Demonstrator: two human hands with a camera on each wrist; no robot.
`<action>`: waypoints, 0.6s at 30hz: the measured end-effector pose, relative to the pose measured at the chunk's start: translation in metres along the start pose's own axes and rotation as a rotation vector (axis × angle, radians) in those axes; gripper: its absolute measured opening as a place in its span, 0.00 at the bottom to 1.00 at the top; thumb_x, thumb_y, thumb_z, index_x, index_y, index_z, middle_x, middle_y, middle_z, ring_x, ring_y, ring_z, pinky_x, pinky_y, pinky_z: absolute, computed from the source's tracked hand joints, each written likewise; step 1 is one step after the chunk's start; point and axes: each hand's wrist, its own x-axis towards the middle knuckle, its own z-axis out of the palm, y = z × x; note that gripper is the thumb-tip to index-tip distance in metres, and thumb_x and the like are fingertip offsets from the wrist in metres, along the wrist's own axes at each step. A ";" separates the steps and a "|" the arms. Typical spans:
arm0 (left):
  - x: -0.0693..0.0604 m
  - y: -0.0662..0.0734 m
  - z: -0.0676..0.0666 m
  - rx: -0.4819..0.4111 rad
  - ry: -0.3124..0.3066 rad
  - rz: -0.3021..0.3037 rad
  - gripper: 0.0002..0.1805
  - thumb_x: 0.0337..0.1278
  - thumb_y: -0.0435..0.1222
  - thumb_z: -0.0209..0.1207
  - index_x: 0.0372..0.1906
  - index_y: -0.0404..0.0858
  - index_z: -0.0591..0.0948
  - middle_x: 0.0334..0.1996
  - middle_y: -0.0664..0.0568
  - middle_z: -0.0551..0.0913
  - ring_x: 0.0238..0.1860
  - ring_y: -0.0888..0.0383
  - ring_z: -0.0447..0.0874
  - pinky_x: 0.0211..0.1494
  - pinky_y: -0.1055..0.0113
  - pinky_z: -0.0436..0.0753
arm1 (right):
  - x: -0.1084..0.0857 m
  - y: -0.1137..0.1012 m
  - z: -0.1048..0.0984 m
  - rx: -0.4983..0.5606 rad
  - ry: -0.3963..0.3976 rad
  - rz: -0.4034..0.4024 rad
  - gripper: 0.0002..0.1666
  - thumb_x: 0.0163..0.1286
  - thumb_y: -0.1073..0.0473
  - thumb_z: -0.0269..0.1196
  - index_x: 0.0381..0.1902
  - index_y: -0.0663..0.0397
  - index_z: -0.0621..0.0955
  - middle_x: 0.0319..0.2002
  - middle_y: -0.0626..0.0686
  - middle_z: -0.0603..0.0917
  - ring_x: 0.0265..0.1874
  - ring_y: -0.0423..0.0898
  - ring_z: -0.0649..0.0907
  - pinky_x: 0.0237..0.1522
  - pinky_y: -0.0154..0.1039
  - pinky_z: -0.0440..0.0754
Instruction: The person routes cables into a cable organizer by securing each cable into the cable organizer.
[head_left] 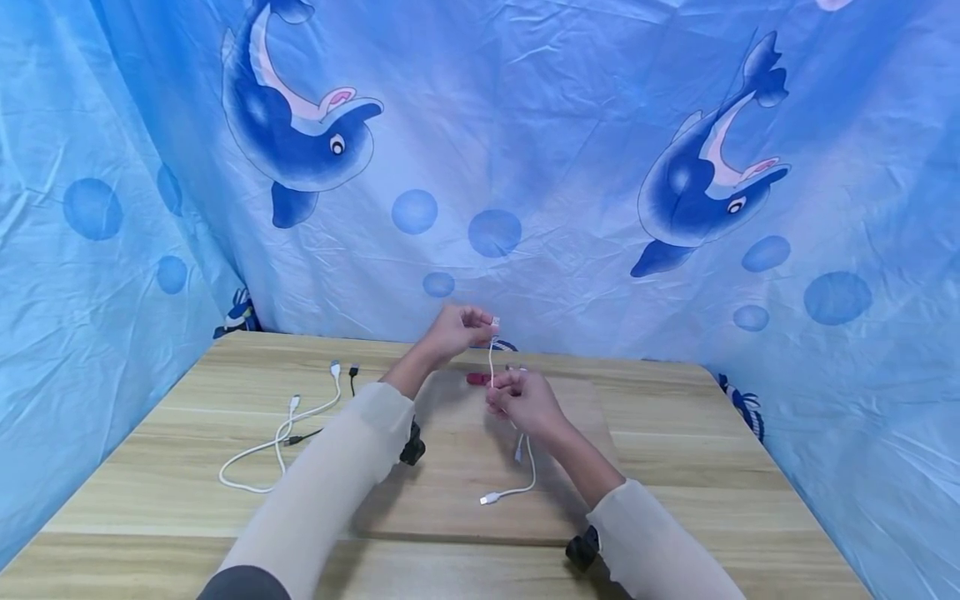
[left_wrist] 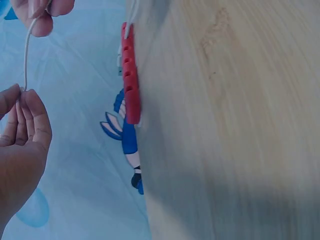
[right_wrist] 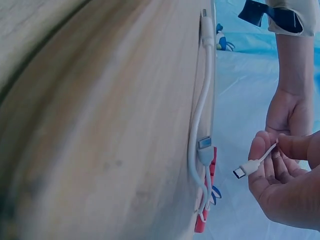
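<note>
Both hands hold a thin white charging cable (head_left: 491,364) stretched upright between them. My left hand (head_left: 461,327) pinches it at the top beside its USB plug (head_left: 495,322). Lower down, my right hand (head_left: 528,402) pinches the cable near its other end, where a small plug (right_wrist: 246,169) sticks out in the right wrist view. Behind the hands a red notched cable holder (left_wrist: 130,75) lies on the wooden board (head_left: 450,508), with white cable in one notch. A second white cable (head_left: 517,492) rests on the board below my right hand.
To the left on the wooden table (head_left: 150,475) lie a looped white cable (head_left: 247,454) and a black cable (head_left: 353,372), partly hidden by my left sleeve. A blue dolphin-print curtain (head_left: 465,150) hangs behind and at both sides of the table.
</note>
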 end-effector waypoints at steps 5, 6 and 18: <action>-0.002 -0.004 0.006 0.025 0.001 -0.031 0.09 0.62 0.27 0.67 0.45 0.29 0.84 0.42 0.37 0.86 0.43 0.45 0.88 0.49 0.61 0.87 | -0.002 0.004 -0.005 -0.097 0.019 0.002 0.06 0.72 0.68 0.64 0.38 0.68 0.86 0.29 0.53 0.84 0.29 0.43 0.81 0.33 0.37 0.83; -0.002 -0.005 0.007 0.029 0.003 -0.039 0.09 0.61 0.27 0.67 0.45 0.29 0.83 0.42 0.37 0.86 0.42 0.47 0.88 0.48 0.62 0.87 | -0.002 0.005 -0.006 -0.117 0.021 0.002 0.06 0.72 0.67 0.65 0.38 0.66 0.86 0.28 0.52 0.84 0.29 0.42 0.80 0.32 0.35 0.81; 0.001 -0.017 0.021 0.158 0.028 -0.117 0.06 0.60 0.26 0.67 0.41 0.29 0.85 0.37 0.43 0.85 0.36 0.53 0.86 0.40 0.65 0.87 | -0.004 0.014 -0.010 -0.006 -0.041 0.161 0.06 0.68 0.76 0.59 0.37 0.69 0.84 0.30 0.57 0.83 0.23 0.43 0.80 0.27 0.37 0.83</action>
